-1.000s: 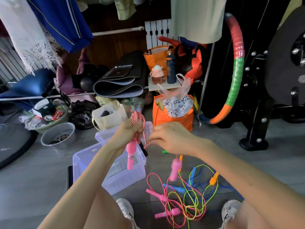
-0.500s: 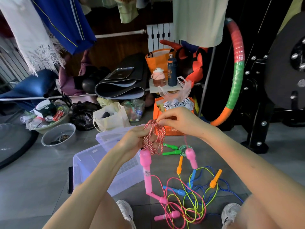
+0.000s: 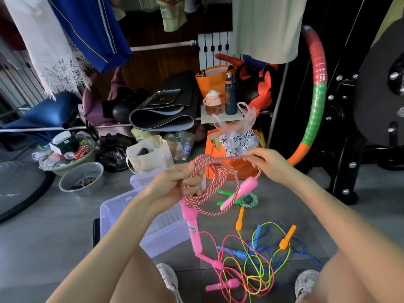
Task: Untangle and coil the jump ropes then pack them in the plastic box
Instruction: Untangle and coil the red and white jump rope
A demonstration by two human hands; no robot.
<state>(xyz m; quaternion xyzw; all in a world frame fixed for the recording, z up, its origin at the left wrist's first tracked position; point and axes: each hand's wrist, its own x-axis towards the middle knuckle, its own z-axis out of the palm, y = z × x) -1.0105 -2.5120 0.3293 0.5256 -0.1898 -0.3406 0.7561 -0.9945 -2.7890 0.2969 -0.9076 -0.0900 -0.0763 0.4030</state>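
My left hand [image 3: 175, 184] grips a bundle of loops of the red-and-white braided jump rope [image 3: 211, 193]. One of its pink handles [image 3: 193, 228] hangs down below that hand. My right hand [image 3: 267, 164] pinches a strand of the same rope and holds it taut to the right; the second pink handle [image 3: 239, 194] dangles under it. The clear plastic box [image 3: 122, 213] stands open on the floor, below my left forearm. A tangle of pink, yellow-green and blue ropes [image 3: 251, 263] lies between my shoes. A coiled green rope [image 3: 244, 199] lies beyond it.
An orange bag [image 3: 231, 169] stands behind my hands. A cream tote [image 3: 150, 156], a grey bowl [image 3: 82, 178] and a basin of rubbish [image 3: 67, 154] sit to the left. A hula hoop [image 3: 314, 95] leans by a black machine [image 3: 360, 127] on the right.
My right hand has drawn a strand out to the right, away from the left hand. The loops in the left hand hang wider, and both pink handles have swung lower.
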